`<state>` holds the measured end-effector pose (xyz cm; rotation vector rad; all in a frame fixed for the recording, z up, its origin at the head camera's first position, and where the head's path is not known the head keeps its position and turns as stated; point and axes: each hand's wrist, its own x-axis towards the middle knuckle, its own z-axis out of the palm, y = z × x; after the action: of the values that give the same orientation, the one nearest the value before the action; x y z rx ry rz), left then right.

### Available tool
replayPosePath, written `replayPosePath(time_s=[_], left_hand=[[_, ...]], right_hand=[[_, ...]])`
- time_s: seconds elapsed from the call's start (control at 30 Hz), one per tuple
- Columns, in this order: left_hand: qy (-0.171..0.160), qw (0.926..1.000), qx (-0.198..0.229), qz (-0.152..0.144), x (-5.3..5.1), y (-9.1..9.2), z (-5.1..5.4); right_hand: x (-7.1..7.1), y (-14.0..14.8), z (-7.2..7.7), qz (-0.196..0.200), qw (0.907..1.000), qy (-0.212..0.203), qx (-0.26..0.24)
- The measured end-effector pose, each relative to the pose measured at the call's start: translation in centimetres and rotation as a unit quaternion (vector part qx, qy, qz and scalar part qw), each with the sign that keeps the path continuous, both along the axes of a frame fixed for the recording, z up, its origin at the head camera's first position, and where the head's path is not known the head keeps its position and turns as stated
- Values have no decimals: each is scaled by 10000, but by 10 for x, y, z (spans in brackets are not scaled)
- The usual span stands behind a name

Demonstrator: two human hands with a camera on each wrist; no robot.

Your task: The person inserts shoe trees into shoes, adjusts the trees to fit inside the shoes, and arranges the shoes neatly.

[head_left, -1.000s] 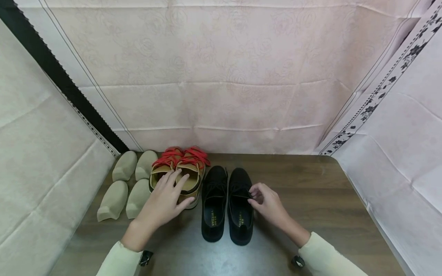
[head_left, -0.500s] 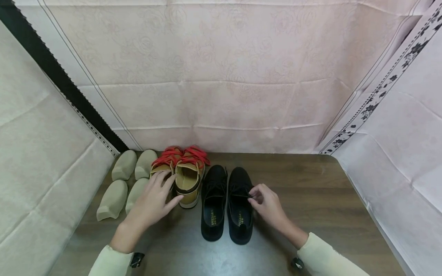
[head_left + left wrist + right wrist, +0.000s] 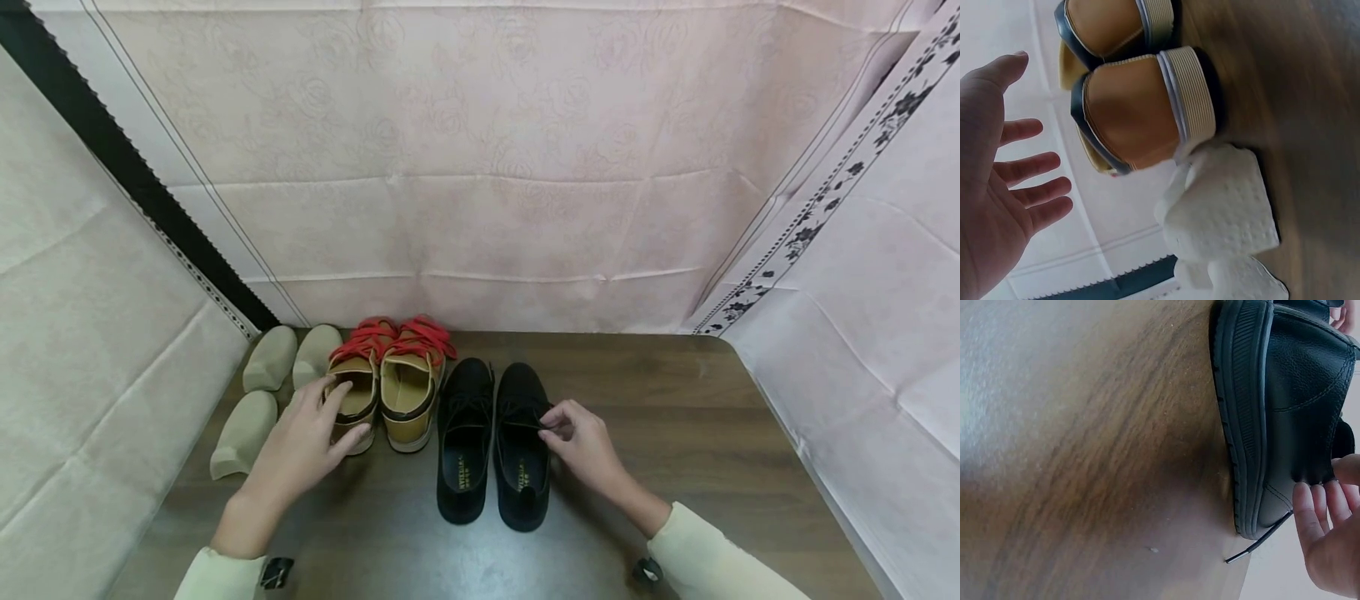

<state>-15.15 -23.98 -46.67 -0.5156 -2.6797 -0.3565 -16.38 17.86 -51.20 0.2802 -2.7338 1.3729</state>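
A pair of black lace-up shoes stands in the middle: the left shoe (image 3: 467, 383) and the right shoe (image 3: 521, 387). My right hand (image 3: 588, 446) pinches the outer side edge of the right black shoe; in the right wrist view the fingers (image 3: 1307, 515) press its side and the thumb is at the opening. A loose lace end (image 3: 1260, 540) hangs beside it. My left hand (image 3: 292, 454) hovers over the pale pieces next to the tan shoes (image 3: 408, 429) with red laces. In the left wrist view its fingers are spread, touching nothing.
Pale moulded shoe-shaped pieces (image 3: 270, 358) lie in two rows at the far left; my left hand covers one. Everything stands on a brown wood-grain surface (image 3: 645, 375), walled by pale cloth (image 3: 525, 167) at the back and sides.
My left hand has drawn left and slightly down, away from above the tan shoes, uncovering them. My right hand stays at the black shoe; the shoes have not moved.
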Motion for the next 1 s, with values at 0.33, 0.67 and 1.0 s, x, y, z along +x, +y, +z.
replayPosePath(time_s=[0.33,0.67,1.0], left_hand=[[-241,9977,547,304,1,-23,-4],[-918,9875,994,810,2,-43,-9],[-1724,9698,1014,1396,5,-55,-19]], right_hand=[[-3,4,0,86,9995,-282,-124],[-5,5,-2,97,9981,-565,-234],[-5,8,-2,148,9979,-558,-282]])
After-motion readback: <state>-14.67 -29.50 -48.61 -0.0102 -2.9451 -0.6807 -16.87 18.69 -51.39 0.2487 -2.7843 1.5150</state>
